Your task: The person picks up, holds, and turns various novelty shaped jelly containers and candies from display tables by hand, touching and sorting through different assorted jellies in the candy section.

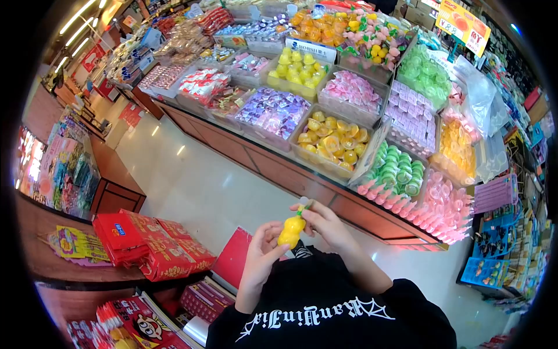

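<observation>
My left hand (264, 247) is closed around a small yellow gourd-shaped container (291, 231), held in front of my body. It has a green band at its neck and a pale, clear tip on top. My right hand (326, 224) is at the upper end, its fingers pinched by the green neck. Whether the right fingers grip the neck or the clear tip is hard to make out. The container leans with its top toward the right hand.
A candy counter runs across the front, with tubs of yellow jelly cups (331, 142), purple sweets (273, 110) and green lollipop-like sweets (399, 168). Red gift packs (168, 247) lie on a shelf at left. Hanging goods (494, 232) line the right side.
</observation>
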Demonstrator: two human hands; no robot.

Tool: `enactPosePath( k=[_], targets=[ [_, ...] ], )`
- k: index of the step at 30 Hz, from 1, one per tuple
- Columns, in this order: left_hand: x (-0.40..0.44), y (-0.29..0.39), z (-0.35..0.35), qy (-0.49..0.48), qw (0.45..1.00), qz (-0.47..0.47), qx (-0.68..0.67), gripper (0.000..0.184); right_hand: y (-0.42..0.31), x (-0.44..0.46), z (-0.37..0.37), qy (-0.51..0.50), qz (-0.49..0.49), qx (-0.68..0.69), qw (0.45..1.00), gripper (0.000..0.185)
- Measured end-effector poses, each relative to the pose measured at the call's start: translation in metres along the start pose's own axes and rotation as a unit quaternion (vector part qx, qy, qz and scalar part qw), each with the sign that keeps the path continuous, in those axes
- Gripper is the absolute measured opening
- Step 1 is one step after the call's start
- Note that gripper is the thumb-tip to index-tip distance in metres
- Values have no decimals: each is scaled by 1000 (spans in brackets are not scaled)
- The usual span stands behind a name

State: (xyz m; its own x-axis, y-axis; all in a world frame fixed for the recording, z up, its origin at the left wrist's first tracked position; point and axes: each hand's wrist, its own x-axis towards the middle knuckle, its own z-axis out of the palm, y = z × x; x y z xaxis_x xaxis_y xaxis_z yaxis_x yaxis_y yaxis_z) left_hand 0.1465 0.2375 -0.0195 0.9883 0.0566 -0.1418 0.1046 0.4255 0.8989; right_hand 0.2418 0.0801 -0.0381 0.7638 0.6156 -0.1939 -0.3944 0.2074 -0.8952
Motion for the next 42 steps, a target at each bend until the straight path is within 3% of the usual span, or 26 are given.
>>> enactPosePath(
  k=[2, 7, 9, 17, 20, 23, 24, 28, 33, 37, 39, 42],
  targets=[
    [7, 3, -5, 21, 998, -29, -56, 38, 0, 8, -2, 35, 21, 103, 994, 21],
    [31, 3, -30, 90, 977, -45, -189, 35, -9, 36, 5, 34, 3, 118, 992, 18],
    [42, 3, -39, 70, 969, -42, -232, 32, -11, 49, 8, 31, 9, 136, 990, 18],
    [89, 8, -63, 93, 979, -43, -174, 28, -5, 109, -8, 56, 26, 168, 984, 11],
    [117, 17, -68, 96, 983, -29, -155, 30, -10, 136, -27, 2, -8, 86, 996, 13],
    [142, 33, -70, 115, 983, -2, -141, 33, -34, 161, -33, -26, -8, 87, 996, 14],
    [154, 40, -71, 121, 983, 14, -134, 35, -38, 172, -40, -75, -7, 102, 992, 16],
    [196, 50, -75, 126, 985, 25, -114, 36, -60, 206, -43, -91, 25, -14, 995, 18],
    [245, 51, -77, 132, 985, 45, -102, 37, -74, 240, -65, -118, -7, -106, 987, 17],
    [274, 48, -78, 150, 983, 26, -102, 37, -67, 263, -87, -141, 27, -231, 962, 26],
    [294, 44, -79, 147, 983, -6, -112, 37, -76, 268, -98, -140, -43, -323, 935, 28],
    [334, 48, -76, 93, 990, -57, -87, 36, -85, 277, -111, -87, -57, -331, 938, 30]
  ],
)
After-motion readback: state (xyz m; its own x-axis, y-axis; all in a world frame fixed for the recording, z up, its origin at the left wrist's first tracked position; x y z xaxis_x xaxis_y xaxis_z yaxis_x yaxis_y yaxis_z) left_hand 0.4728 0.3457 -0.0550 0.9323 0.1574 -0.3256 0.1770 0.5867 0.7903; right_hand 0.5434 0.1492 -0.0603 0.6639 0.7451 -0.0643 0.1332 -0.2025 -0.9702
